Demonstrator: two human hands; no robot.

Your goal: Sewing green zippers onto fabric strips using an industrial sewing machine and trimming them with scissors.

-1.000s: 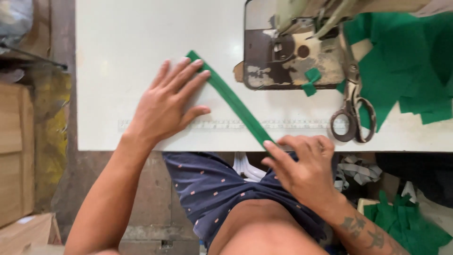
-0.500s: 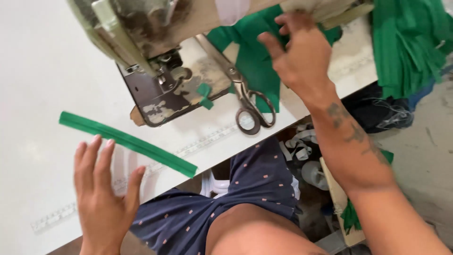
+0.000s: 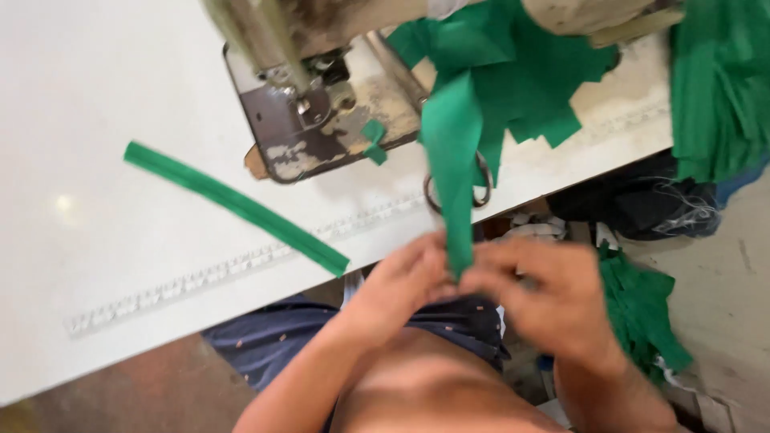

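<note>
Now both hands meet in the lower middle of the frame, just below the edge of the white table [image 3: 96,96]. The left hand [image 3: 405,281] and the right hand [image 3: 553,301] hold the lower end of a green fabric strip [image 3: 451,160] between them. The fingers of both hands are closed in a pinch on this end, and the hands almost touch each other. Both are blurred, so single fingers are hard to separate. The strip goes up from the hands to a pile of green fabric pieces [image 3: 521,72] in the upper middle, which lies on the table beside the sewing machine [image 3: 313,96].

Partly hidden behind the strip, the handles of scissors [image 3: 481,188] lie near the table edge. A 2nd, folded green band [image 3: 233,204] lies flat on the table at the left of the frame, well apart from the hands, with its lower end just above a ruler scale [image 3: 200,277] marked along the table edge. More green fabric [image 3: 718,88] hangs at the upper right.
</note>
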